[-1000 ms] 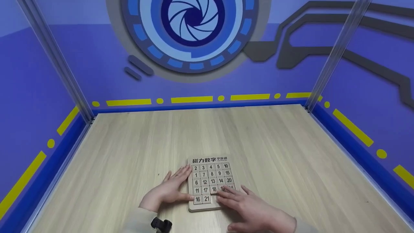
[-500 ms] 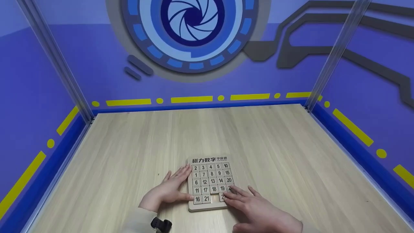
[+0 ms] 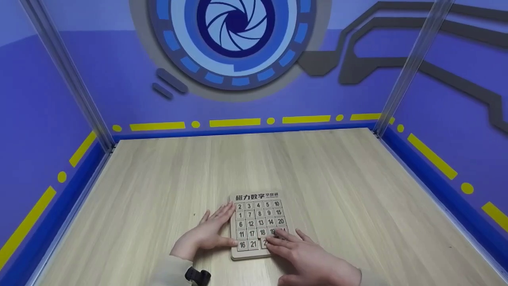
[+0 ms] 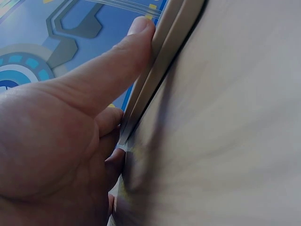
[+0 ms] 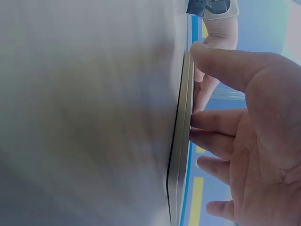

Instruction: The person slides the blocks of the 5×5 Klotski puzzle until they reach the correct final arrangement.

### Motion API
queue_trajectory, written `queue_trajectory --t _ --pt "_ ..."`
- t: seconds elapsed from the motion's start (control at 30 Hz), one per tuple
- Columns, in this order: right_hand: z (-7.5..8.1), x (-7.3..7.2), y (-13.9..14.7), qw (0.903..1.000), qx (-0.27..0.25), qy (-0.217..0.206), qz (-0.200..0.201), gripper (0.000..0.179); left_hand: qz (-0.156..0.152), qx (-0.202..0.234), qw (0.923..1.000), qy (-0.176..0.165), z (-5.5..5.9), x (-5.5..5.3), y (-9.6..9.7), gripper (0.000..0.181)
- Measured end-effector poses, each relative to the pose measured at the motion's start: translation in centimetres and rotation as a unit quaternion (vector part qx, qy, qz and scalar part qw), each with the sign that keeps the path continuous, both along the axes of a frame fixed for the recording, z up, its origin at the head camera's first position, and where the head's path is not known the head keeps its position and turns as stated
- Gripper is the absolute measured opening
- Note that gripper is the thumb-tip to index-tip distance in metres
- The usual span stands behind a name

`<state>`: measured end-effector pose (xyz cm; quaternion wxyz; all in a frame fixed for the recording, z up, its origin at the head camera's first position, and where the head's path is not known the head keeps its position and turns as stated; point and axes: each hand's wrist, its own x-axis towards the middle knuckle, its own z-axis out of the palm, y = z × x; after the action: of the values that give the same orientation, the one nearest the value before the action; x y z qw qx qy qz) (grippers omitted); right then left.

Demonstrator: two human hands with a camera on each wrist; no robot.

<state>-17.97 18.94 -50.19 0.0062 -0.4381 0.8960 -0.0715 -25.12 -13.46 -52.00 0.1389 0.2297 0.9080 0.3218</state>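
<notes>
A wooden number slide puzzle point(image 3: 254, 254) lies flat on the table in the head view, its numbered tiles in rows under a printed title. My left hand point(image 3: 206, 234) rests along its left edge, fingers straight and thumb at the lower left corner by tile 16. With extended fingers, my right hand point(image 3: 305, 254) touches the lower right tiles. A partly covered tile point(image 3: 264, 243) starting with 2 sits beside tile 21 under those fingertips. The hand hides the rest of the bottom row. In the left wrist view the thumb point(image 4: 117, 61) lies against the board's side point(image 4: 157, 61).
The light wood table point(image 3: 254, 163) reaches back to a blue-purple printed wall point(image 3: 119, 79), with side walls left and right. Clear corner posts point(image 3: 412, 67) stand where the walls meet. A black band point(image 3: 197, 275) is on the left wrist.
Over the last half second my right hand has moved left, and a bottom-row tile has slid left to beside tile 21. Before that, the hand had shifted right. My left hand stays still.
</notes>
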Motion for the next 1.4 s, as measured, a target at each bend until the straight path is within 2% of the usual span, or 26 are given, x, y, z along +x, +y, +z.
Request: queue_trajectory --t 0.43,0.67,0.83,1.0,1.4 --pt "-0.1 -0.2 -0.4 0.9998 -0.012 -0.013 0.0 0.077 0.0 0.0 1.0 0.0 0.0 0.1 0.0 0.113" --pt "0.2 0.0 1.3 0.9992 -0.035 -0.012 -0.017 0.076 -0.001 0.002 1.0 0.0 0.1 0.1 0.1 0.113" --pt "0.4 0.2 2.6 0.9982 -0.035 -0.024 -0.042 0.077 0.001 0.0 1.0 0.002 0.2 0.2 0.1 0.113" --pt "0.3 0.4 3.5 0.9979 -0.032 -0.024 -0.051 0.076 0.0 0.001 1.0 -0.001 0.3 0.2 0.1 0.113" --pt "0.3 0.3 2.9 0.9972 -0.035 -0.042 -0.05 0.076 0.002 -0.003 1.0 -0.003 0.0 0.0 0.0 0.114"
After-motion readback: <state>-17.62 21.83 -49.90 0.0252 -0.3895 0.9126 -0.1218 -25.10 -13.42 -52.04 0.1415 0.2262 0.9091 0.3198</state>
